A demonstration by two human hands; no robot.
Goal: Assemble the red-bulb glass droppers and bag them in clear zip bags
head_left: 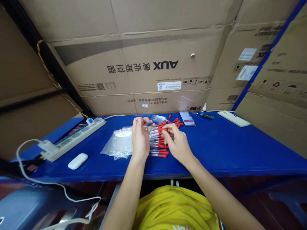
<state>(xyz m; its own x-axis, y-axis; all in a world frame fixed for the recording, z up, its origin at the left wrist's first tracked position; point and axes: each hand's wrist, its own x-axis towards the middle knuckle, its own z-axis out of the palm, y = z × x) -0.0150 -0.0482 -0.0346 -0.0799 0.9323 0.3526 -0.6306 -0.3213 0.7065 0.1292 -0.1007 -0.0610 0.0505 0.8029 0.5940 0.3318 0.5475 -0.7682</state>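
Note:
My right hand pinches the red rubber bulb of a glass dropper. The thin clear tube of that dropper runs left to my left hand, whose fingers are closed on it. Below and between my hands lies a pile of droppers, bulbs to the right and tubes to the left; my left hand partly hides the tubes. Loose red bulbs and bare glass tubes are just behind my hands. Clear plastic bags lie left of my left hand.
On the blue table are a phone, a green-handled screwdriver and a pale case. A power strip with plugs and a white earbud case stand left. A cardboard wall rises behind.

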